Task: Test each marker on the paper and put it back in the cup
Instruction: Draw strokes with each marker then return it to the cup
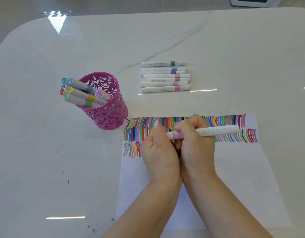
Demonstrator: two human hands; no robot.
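A white marker with a pale pink band (215, 131) lies level across both fists above the paper (234, 169). My right hand (196, 146) grips its barrel near the band. My left hand (158, 152) is closed at the marker's left end, where the cap or tip is hidden. The paper carries three rows of coloured test strokes. A magenta cut-out cup (105, 103) stands left of the paper with several markers leaning in it. A row of several white markers (165, 77) lies on the table beyond the paper.
The white marble table (45, 152) has small ink specks near its front edge. A white-framed object (251, 1) sits past the table's far edge at the top right.
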